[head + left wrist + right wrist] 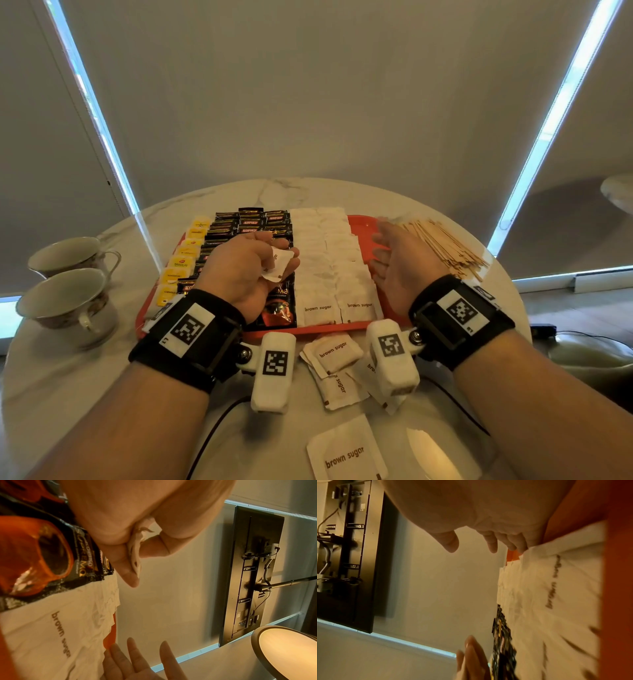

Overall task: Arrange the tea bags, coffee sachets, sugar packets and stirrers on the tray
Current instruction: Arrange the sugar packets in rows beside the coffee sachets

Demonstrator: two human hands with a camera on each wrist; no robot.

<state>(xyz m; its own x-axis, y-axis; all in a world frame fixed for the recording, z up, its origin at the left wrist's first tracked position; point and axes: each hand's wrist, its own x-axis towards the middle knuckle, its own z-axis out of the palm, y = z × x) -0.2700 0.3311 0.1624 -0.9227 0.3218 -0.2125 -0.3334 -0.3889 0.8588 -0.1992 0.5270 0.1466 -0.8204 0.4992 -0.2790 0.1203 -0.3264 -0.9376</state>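
White crumpled sugar packet (278, 264) pinched

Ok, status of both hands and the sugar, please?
Left hand holds sugar packet. Right hand open over tray. Loose packets off tray.

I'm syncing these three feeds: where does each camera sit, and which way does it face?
Head: on the head, looking down at the orange tray; both forearms, left hand and right hand show.
Left wrist: under the left wrist, along the palm to fingers pinching a sugar packet.
Right wrist: under the right wrist, along the open right hand toward the brown sugar rows.
All three share the tray and sugar rows.
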